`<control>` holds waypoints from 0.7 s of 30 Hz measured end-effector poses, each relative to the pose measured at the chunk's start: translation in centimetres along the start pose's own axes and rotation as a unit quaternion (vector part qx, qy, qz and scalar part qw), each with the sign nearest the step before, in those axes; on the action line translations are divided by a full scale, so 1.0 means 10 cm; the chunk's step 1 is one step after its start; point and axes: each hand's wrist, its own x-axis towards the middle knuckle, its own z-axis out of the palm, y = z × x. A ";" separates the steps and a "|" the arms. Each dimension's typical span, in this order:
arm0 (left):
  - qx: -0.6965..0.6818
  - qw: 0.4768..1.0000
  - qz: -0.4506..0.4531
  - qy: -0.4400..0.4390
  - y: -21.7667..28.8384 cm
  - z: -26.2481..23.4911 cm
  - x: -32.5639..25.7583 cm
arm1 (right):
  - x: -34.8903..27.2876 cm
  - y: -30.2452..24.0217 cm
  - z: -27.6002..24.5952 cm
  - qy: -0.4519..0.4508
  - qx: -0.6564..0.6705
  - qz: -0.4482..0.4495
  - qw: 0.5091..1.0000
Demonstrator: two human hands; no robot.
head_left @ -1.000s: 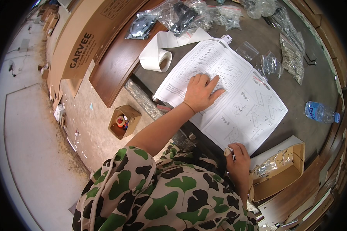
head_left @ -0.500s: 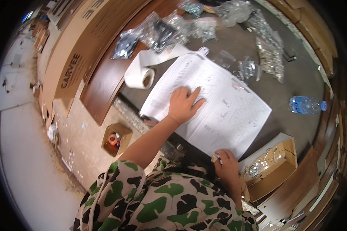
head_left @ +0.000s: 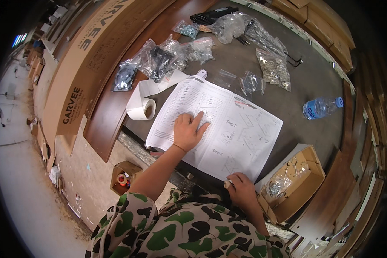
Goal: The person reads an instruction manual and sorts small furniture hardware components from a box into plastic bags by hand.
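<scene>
- Resting flat at frame centre, the left hand point(head_left: 187, 130), fingers spread, has slid to the left page of the open white paper instruction booklet point(head_left: 217, 124).
- Right hand point(head_left: 241, 189) still pinches the booklet's lower edge.
- Clear plastic hardware bags point(head_left: 163, 56) lie at upper centre; a long brown cardboard carton point(head_left: 79, 81) lies at upper left.

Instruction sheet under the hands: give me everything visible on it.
The instruction sheet is a large white paper booklet, opened flat as a two-page spread with a centre fold, printed with black line diagrams and small text in stepped sections. It lies angled on the dark grey table, its near corner reaching the table edge. The left hand rests palm-down on the left page, fingers spread; the right hand pinches the near bottom corner. A white tape roll sits just beside its left edge.
</scene>
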 end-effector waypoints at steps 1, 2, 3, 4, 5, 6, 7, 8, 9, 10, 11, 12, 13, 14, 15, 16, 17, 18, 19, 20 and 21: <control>0.000 1.000 0.004 0.005 0.00 0.00 0.00 | -0.01 0.00 0.00 -0.001 0.001 -0.003 1.000; -0.001 1.000 0.008 0.011 0.00 0.01 0.01 | -0.02 0.01 0.01 -0.002 0.001 -0.005 1.000; -0.001 1.000 0.010 0.013 0.00 0.01 0.01 | -0.02 0.02 0.01 -0.002 0.000 -0.008 1.000; -0.001 1.000 0.012 0.014 0.00 0.01 0.01 | -0.03 0.02 0.01 0.000 0.000 -0.009 1.000; -0.002 1.000 0.014 0.015 0.00 0.01 0.01 | -0.04 0.01 0.01 0.001 -0.001 -0.009 1.000; -0.002 1.000 0.015 0.017 0.01 0.01 0.02 | -0.04 0.01 0.01 0.003 -0.002 -0.008 1.000; -0.003 1.000 0.016 0.018 0.01 0.02 0.04 | -0.03 0.01 0.00 0.005 0.000 -0.009 1.000; -0.001 1.000 0.013 0.017 0.02 0.00 0.01 | -0.05 0.00 0.01 0.003 0.005 -0.010 1.000; 0.001 1.000 0.013 0.020 0.02 -0.01 -0.01 | -0.06 0.00 0.01 0.000 0.010 -0.010 1.000; 0.002 1.000 0.013 0.022 0.02 -0.02 -0.02 | -0.07 -0.01 0.00 0.001 0.007 -0.012 1.000; 0.004 1.000 0.013 0.024 0.01 -0.02 -0.02 | -0.06 -0.02 -0.01 0.002 0.005 -0.014 1.000; 0.007 0.999 0.016 0.032 0.01 -0.01 0.01 | -0.04 -0.02 -0.03 0.002 0.003 -0.015 1.000; 0.010 0.999 0.015 0.033 0.01 -0.02 -0.01 | -0.05 -0.03 -0.03 -0.003 0.006 -0.014 1.000; 0.010 0.999 0.016 0.036 0.00 0.01 -0.01 | -0.05 -0.02 -0.02 -0.005 0.007 -0.011 1.000; 0.008 0.999 0.014 0.038 0.00 0.02 -0.01 | -0.05 -0.03 -0.03 0.000 0.006 -0.012 1.000; 0.007 0.999 0.012 0.031 0.01 0.03 -0.03 | -0.05 -0.03 -0.03 -0.004 0.007 -0.012 1.000; 0.008 0.999 0.013 0.029 0.00 0.04 0.00 | -0.04 -0.03 -0.03 -0.002 0.007 -0.013 1.000; 0.009 1.000 0.014 0.026 0.00 0.04 0.01 | -0.05 -0.03 -0.02 0.000 0.007 -0.013 1.000; 0.009 1.000 0.009 0.018 0.01 0.02 -0.02 | -0.08 -0.02 0.00 -0.005 0.010 -0.012 1.000; 0.007 1.000 0.009 0.022 0.01 0.03 -0.02 | -0.08 -0.02 -0.01 -0.007 0.011 -0.012 1.000; 0.005 1.000 0.010 0.026 0.00 0.03 -0.03 | -0.08 -0.02 0.00 -0.010 0.011 -0.012 1.000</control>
